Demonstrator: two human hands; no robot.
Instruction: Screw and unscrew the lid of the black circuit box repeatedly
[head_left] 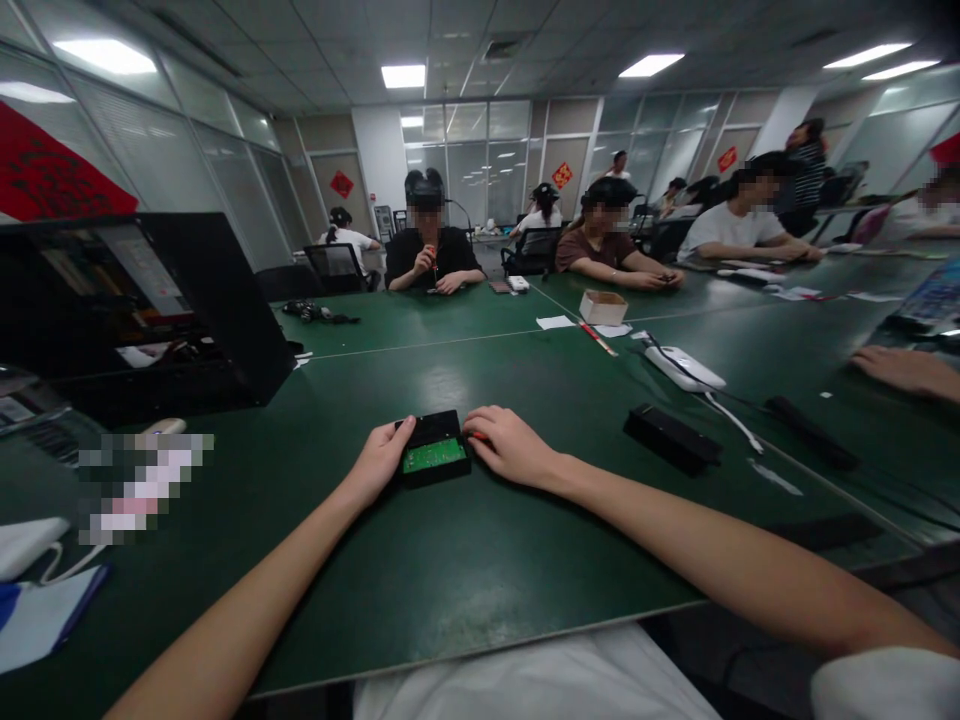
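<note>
The person's left hand grips the left side of a small, flat black box with a green circuit board inside. The box is on the shiny dark green table. The right hand is curled by the box's right side, with a small orange-red thing at its fingers; whether they grip it is hard to tell. A long black block lies farther right.

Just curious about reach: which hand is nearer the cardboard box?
Right. The right hand is short of the cardboard box, to its left; the left hand is farther left.
</note>
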